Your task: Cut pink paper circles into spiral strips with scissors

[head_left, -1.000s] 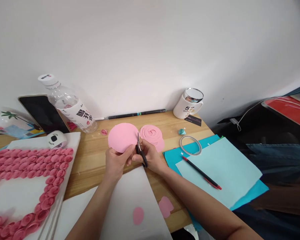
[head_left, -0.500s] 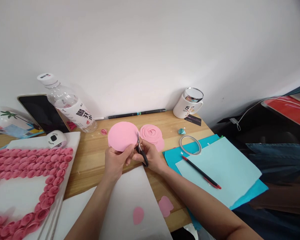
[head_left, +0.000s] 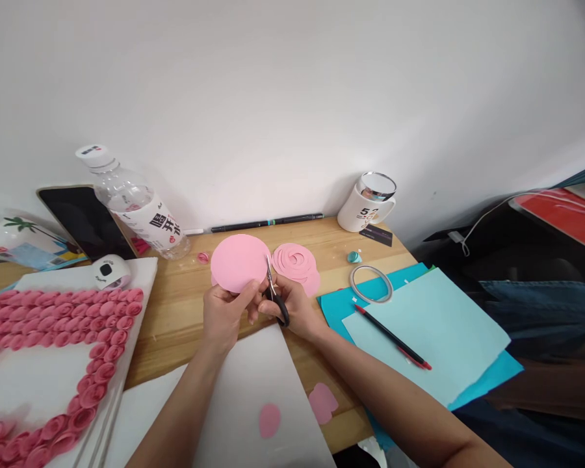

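Observation:
My left hand [head_left: 225,313] pinches the lower edge of a round pink paper disc [head_left: 238,261], held up above the desk. In my right hand [head_left: 295,305] is a pair of scissors [head_left: 275,296] with black handles, its blades pointing up at the disc's right edge. Just right of the disc lies a pink paper circle cut into a spiral [head_left: 295,260], with more pink paper beneath it. Below my hands, a small pink paper piece [head_left: 270,420] rests on a white board [head_left: 244,383], and another pink scrap [head_left: 323,402] lies beside that board.
At left a white panel carries rows of pink paper roses [head_left: 92,394]. Behind it stand a plastic bottle [head_left: 141,208] and a phone [head_left: 85,221]. To the right are a mug [head_left: 365,203], a tape roll [head_left: 371,284], blue sheets [head_left: 448,325] and a black-and-red pen [head_left: 394,337].
The disc has tipped slightly up and turned a little in my left hand. The scissor blades show more plainly against its right edge. The desk items stay put.

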The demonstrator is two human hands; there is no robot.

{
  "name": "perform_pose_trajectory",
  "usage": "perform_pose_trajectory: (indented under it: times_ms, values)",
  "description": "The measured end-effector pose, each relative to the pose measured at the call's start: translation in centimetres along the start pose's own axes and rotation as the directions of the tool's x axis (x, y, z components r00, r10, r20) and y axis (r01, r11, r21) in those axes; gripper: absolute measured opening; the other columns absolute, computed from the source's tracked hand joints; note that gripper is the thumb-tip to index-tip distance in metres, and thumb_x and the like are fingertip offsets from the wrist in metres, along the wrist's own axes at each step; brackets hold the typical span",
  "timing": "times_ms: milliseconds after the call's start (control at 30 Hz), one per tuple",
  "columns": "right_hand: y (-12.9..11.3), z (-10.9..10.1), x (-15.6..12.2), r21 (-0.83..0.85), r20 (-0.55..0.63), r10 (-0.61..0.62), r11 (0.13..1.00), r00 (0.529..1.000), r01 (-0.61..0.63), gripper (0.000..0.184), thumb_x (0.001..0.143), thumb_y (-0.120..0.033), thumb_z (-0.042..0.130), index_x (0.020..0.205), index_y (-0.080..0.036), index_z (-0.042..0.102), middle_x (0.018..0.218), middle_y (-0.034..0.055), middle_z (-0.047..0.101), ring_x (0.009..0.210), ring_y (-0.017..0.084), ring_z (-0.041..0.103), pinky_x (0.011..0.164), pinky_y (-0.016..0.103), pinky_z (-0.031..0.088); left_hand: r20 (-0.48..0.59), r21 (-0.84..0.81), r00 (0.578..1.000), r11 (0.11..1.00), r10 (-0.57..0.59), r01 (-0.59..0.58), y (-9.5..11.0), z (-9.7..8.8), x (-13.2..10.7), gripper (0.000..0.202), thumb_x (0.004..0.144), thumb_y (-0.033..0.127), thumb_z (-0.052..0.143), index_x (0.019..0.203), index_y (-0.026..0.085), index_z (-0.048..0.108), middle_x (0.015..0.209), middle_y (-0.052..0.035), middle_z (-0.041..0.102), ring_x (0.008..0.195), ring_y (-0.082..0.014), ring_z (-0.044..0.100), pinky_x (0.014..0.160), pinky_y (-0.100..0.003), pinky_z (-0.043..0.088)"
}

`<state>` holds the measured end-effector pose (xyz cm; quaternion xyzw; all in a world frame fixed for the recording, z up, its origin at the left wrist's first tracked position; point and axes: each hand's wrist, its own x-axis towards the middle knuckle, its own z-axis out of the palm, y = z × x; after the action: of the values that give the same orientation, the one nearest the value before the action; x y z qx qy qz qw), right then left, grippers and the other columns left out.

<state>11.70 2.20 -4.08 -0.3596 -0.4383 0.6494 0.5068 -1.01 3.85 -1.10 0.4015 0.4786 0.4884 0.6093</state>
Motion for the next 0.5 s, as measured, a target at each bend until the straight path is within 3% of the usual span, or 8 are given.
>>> perform_pose_trajectory:
  times_ms: [200,500]
  values:
    - [0.01,0.04,-0.01,-0.011,0.024,0.008,1.000,1.000,-0.008,0.051,0.053,-0.047,0.084,0.081,-0.019,0.052,0.058,-0.0047,0.053,0.048,0.009,0.043,0.047,0.021,0.030,-0.068,0.002,0.998,1.000,0.007,-0.007,0.22,0.11,0.02,0.024,0.058,0.029,0.075,0.050,0.012,0.061,0.045,0.0003,0.056,0.032,-0.0062,0.042,0.030,-0.020,0.033]
    - [-0.33,-0.17,0.14,-0.029,0.003,-0.064,0.998,0.998,0.064,0.053,0.053,-0.048,0.084,0.084,-0.018,0.053,0.065,-0.0024,0.052,0.059,0.012,0.047,0.055,0.024,0.035,-0.032,0.094,0.999,0.996,0.012,-0.009,0.46,-0.08,0.02,0.029,0.058,0.027,0.074,0.041,0.014,0.055,0.035,0.0029,0.046,0.031,-0.0052,0.037,0.032,-0.020,0.030]
